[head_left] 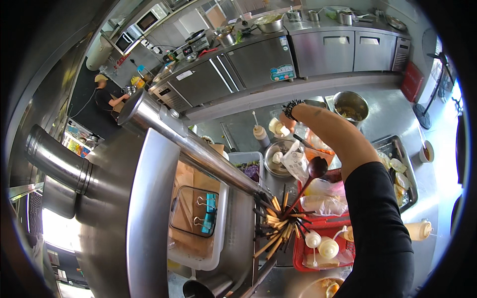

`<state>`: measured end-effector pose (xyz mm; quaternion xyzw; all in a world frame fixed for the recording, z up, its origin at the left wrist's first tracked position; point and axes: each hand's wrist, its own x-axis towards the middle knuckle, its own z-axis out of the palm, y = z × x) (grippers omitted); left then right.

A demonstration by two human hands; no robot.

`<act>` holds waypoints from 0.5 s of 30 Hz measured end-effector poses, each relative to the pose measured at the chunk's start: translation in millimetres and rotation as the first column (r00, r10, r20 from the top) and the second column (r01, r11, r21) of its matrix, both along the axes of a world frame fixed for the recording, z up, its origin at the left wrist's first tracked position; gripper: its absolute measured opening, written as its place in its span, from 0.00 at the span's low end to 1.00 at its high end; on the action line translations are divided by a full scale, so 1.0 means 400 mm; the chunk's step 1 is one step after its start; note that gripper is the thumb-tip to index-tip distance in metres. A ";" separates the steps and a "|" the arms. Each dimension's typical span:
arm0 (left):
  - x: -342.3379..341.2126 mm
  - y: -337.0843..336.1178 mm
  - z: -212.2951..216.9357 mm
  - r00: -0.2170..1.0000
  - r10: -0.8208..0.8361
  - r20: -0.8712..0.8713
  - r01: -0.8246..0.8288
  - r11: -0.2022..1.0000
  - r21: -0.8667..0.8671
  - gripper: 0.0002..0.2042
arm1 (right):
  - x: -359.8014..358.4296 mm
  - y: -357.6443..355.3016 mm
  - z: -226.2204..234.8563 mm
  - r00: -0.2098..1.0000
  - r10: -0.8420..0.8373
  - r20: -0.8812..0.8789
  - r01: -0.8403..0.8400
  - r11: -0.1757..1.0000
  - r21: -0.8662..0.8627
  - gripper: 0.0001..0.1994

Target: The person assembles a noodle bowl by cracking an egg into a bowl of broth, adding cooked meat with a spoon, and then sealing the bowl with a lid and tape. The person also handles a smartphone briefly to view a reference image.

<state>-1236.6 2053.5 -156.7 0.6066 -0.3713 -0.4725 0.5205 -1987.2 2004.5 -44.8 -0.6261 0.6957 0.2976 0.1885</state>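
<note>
The right hand [287, 120] reaches far out over the steel worktop [238, 129], wearing a dark beaded wristband, with the forearm stretched from a black sleeve at the near right. The hand is turned away from the camera, and it seems curled around something small and pale, perhaps a white cup [276, 127] just beside a squeeze bottle [259, 133]; whether the fingers are closed on it or only touching, I cannot tell. The left hand is not in view.

Beneath the outstretched arm stand a round metal bowl [279, 158], a dark ladle [315, 169] leaning out of a holder crowded with chopsticks and utensils [278, 223], thin plastic bags [318, 196], and a red basket [323, 248] holding white squeeze bottles. A metal tray [397, 169] of pale food pieces lies to the right, and a deep pot [351, 105] sits farther off.

The risk lies in the reach itself: the forearm passes close over the ladle handle and bags, so drawing back low could knock the ladle, tip the holder or drag a bag off the worktop. A loose hold on the pale thing could spill it into the bowl below.

A large steel duct [164, 129] blocks much of the left worktop, and the fisheye bends everything near the rim. A person in a cap [103, 94] works far off at the left, too small to make out clearly.
</note>
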 end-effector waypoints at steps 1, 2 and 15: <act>0.004 0.001 0.000 1.000 -0.003 -0.006 0.003 1.000 0.007 0.09 | 0.011 0.014 0.044 1.000 -0.005 0.010 0.005 0.999 -0.050 0.19; 0.008 0.002 -0.001 1.000 -0.002 -0.018 0.003 1.000 0.004 0.09 | 0.023 0.037 0.085 0.998 -0.070 0.005 0.070 0.989 -0.131 0.16; 0.103 0.001 0.007 0.953 -0.276 0.125 0.274 0.961 0.039 0.09 | 0.546 0.603 0.739 0.995 -0.100 0.018 0.049 0.314 -0.948 0.07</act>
